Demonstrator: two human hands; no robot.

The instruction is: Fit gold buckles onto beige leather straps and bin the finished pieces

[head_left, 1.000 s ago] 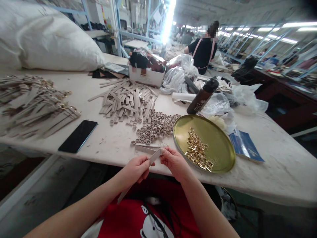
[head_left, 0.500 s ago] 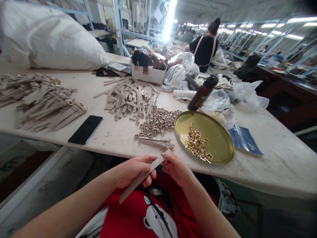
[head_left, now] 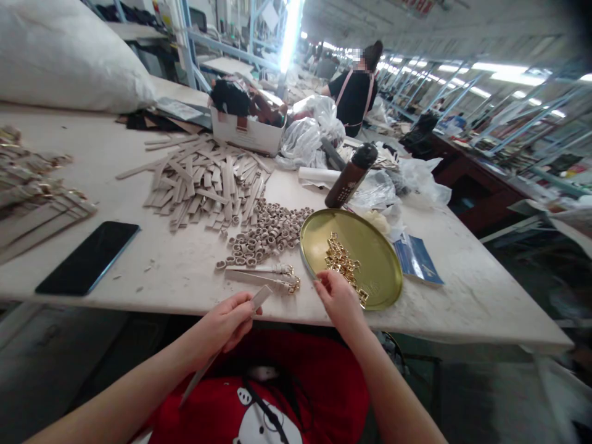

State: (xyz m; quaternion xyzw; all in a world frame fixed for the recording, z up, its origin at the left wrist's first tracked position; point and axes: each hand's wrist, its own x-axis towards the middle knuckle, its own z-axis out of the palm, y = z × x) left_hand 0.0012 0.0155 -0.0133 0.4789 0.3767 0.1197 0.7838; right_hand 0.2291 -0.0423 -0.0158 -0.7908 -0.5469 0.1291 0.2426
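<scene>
My left hand is closed around a beige leather strap, whose one end points up past the thumb while the other hangs over my lap. Over the left rim of a round gold tray, my right hand has its fingers drawn together; whatever is between the fingertips cannot be made out. Gold buckles lie heaped in the tray, partly behind that hand. A few straps with buckles rest on the table between my hands. Behind them is a heap of small beige loops.
Beige straps are piled farther back, and more buckled straps lie at far left. A phone is near the front edge. A dark bottle, a white box, plastic bags and a blue booklet stand around. One person is beyond.
My right hand has left the strap's end and moved right to the tray's rim. My left hand keeps the strap. The view has swung to the right.
</scene>
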